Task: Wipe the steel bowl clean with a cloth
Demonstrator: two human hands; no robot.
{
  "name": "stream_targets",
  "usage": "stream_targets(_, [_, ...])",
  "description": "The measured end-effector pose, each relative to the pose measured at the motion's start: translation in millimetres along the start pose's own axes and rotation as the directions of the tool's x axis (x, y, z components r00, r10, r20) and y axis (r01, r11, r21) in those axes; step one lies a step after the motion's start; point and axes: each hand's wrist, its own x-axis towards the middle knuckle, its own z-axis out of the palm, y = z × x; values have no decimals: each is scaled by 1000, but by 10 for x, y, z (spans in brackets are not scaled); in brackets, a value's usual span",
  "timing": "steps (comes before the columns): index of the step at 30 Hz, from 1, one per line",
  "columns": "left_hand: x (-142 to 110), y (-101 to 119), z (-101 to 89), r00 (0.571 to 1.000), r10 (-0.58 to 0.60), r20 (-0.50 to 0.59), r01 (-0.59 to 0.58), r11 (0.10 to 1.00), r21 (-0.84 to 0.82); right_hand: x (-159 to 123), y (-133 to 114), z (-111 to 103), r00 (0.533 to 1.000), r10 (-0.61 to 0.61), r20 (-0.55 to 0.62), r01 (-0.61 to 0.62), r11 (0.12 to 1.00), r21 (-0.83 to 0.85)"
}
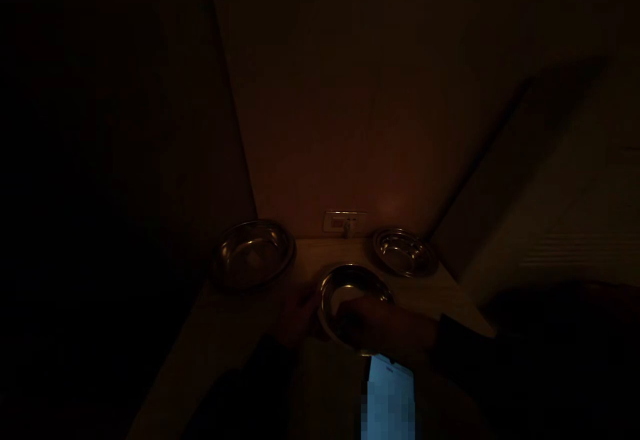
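Phone pointing forward, round bowl facing up, left hand beside it, right hand inside, fingers' hold unclear

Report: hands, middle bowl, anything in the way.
Left hand beside middle bowl; right hand over it. Grips too dark to tell. Lit phone close on near side.

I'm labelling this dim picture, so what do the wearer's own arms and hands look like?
The left grip and right grip are human hands that appear bare. The left sleeve and right sleeve look dark and long, reaching toward the wrists. It's too dim to tell fabric, cuffs or markings.
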Motion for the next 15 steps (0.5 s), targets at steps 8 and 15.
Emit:
stream_targets(8, [13,-64,3,983,-168,69,174,980,-95,298,133,16,985,61,-161,-78,992,-103])
stream_targets(15, [-16,-57,56,1000,-19,2,19,998,-53,168,199,-2,942,295,-159,-328,905,-269])
